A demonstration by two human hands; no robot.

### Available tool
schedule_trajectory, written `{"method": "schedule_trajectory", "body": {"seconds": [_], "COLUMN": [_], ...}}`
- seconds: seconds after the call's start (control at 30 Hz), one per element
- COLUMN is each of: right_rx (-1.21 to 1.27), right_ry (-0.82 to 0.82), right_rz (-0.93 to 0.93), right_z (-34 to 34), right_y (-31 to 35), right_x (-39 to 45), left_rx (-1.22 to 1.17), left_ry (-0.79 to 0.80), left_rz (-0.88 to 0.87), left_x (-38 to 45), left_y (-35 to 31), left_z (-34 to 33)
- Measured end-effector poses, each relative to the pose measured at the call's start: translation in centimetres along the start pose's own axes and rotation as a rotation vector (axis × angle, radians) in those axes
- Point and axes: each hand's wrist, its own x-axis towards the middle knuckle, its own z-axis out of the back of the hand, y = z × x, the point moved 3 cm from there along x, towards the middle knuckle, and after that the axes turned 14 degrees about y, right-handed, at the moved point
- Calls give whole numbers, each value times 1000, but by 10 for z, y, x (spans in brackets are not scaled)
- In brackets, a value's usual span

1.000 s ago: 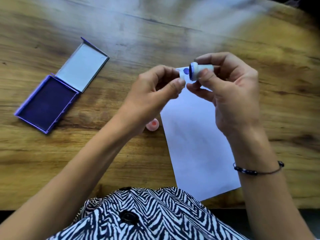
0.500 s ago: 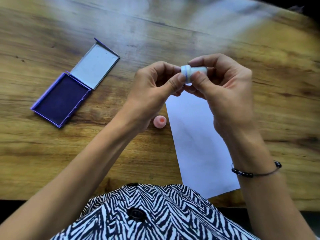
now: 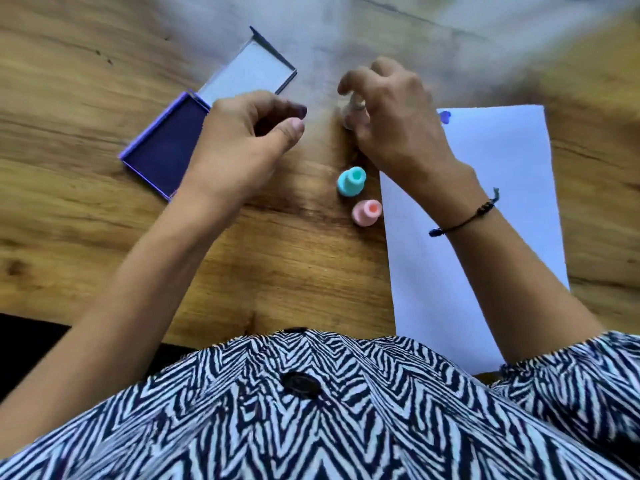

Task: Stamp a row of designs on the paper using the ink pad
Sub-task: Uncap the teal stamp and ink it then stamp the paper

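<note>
The white paper (image 3: 491, 209) lies at the right, with one blue stamped mark (image 3: 444, 116) near its top left corner. The purple ink pad (image 3: 166, 150) lies open at the left, its lid (image 3: 247, 71) folded back. My right hand (image 3: 394, 119) is to the left of the paper, its fingers closed around a small pale stamp (image 3: 350, 114) that is blurred and low over the table. My left hand (image 3: 249, 143) hovers by the ink pad's right edge with curled fingers and nothing in it. A teal stamp (image 3: 351, 181) and a pink stamp (image 3: 367, 212) stand upright between pad and paper.
Everything rests on a wooden table (image 3: 86, 220) whose near edge runs just in front of my zebra-striped top (image 3: 311, 410). A dark cord bracelet (image 3: 467, 216) circles my right wrist. The far part of the table is blurred.
My hands have parted and dropped toward the table. The right hand carried the pale stamp left off the paper; the left hand let go. The view shifted, and a teal stamp now shows.
</note>
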Motion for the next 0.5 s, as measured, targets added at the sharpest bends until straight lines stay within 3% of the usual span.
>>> {"method": "schedule_trajectory", "body": {"seconds": [0.13,0.27,0.33,0.5], "right_rx": [78,-14,-13,526], "right_ry": [-53,193,190,65], "right_rz": [38,23,10,24], "right_z": [14,-1,-6,6], "right_y": [4,16,19,30], "right_x": [-25,-46,-43,-42], "left_rx": [-115,-187,-225,-436], "left_ry": [-1,59,61,25], "left_rz": [36,54,59,-20], "left_x": [-15,-27,-29,-40], "left_y": [8,12,13,12], "left_z": [-7,-24,-31,-26]}}
